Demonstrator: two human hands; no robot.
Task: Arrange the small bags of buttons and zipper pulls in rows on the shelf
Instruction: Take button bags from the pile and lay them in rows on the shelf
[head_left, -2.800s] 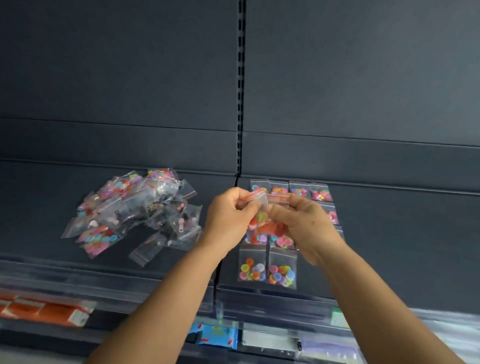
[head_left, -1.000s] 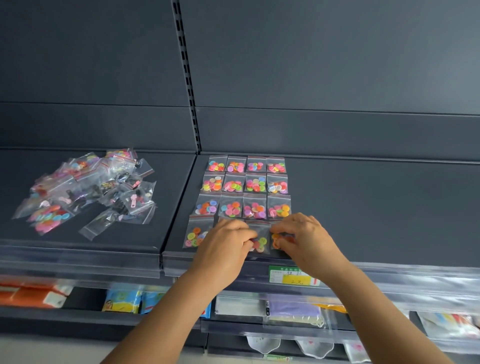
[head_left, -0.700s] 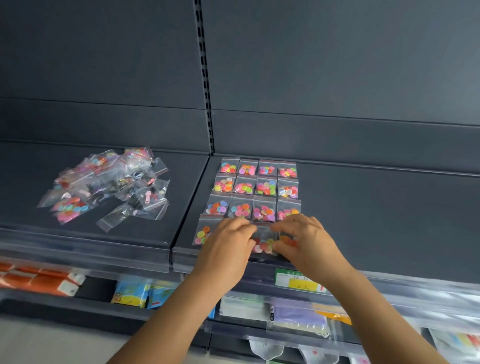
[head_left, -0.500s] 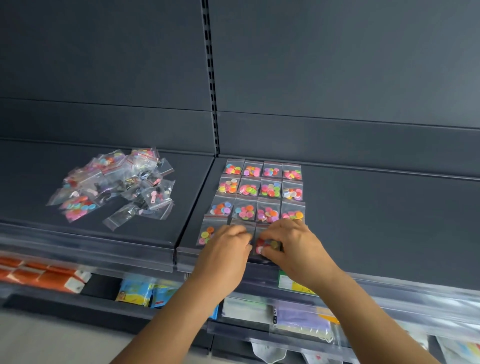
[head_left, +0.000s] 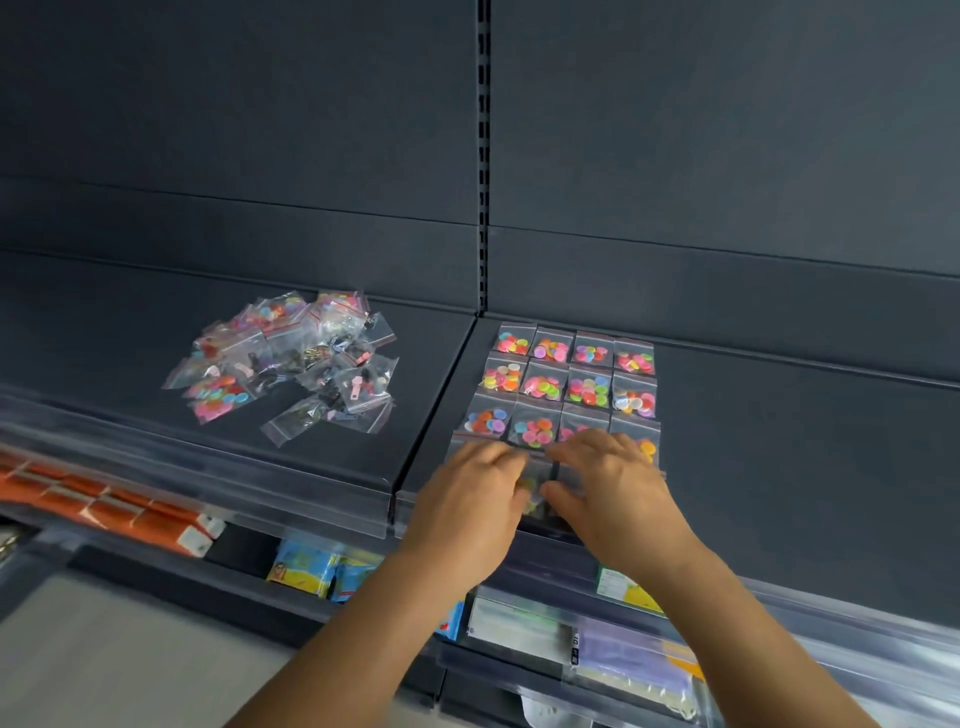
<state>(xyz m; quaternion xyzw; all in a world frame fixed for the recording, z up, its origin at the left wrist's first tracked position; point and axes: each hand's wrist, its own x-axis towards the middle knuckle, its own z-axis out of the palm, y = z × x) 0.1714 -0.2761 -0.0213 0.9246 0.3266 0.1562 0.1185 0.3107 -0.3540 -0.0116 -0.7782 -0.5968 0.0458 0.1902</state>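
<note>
At the shelf's front edge, the left hand and right hand press down on the front-row bags (whether fingers pinch, I cannot tell). Behind, twelve button bags fill three rows of four. A loose pile lies far left.

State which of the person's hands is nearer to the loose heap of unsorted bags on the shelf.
Left. The left hand lies right of the heap of unsorted bags, across the shelf seam; the right hand lies farther right, over the front row.
</note>
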